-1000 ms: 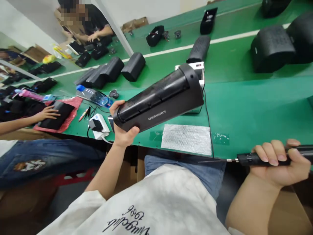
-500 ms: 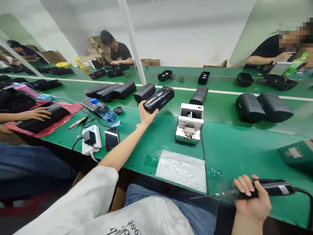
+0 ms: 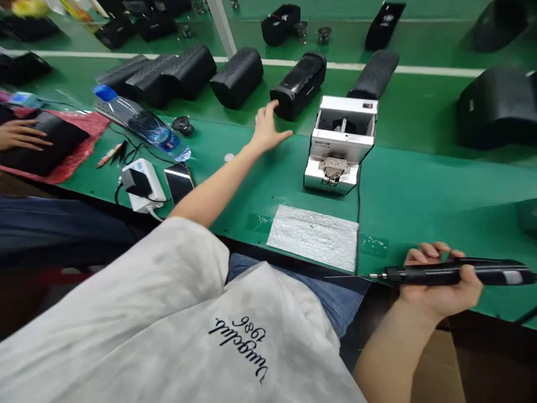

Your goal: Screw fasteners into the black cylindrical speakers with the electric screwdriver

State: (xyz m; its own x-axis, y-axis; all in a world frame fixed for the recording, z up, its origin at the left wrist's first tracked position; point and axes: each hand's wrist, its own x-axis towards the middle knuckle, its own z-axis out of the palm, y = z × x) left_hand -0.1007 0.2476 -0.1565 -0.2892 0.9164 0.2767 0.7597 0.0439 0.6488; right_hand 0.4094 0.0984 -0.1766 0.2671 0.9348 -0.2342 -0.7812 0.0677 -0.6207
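Observation:
My left hand (image 3: 267, 133), fingers spread, is just in front of a glossy black speaker housing (image 3: 300, 84) lying on the green bench. A fingertip is very close to the housing's near end; whether it touches I cannot tell. My right hand (image 3: 440, 288) holds a black electric screwdriver (image 3: 457, 272) level over the bench's front edge, its long thin bit pointing left. Between my hands stands a white screw feeder (image 3: 338, 148) with an open top hopper. A silvery padded sheet (image 3: 314, 236) lies flat in front of it.
Several black housings (image 3: 237, 78) line the back of the bench. To the left are a water bottle (image 3: 142, 123), a small speaker driver (image 3: 183, 125), a phone (image 3: 179, 182) and a white power strip (image 3: 145, 184). A co-worker's hand (image 3: 23, 134) rests on a black housing at far left.
My left hand has let go of the speaker housing, which now lies on the bench. The view has tilted down. My right hand still holds the screwdriver, with its fingers loosened.

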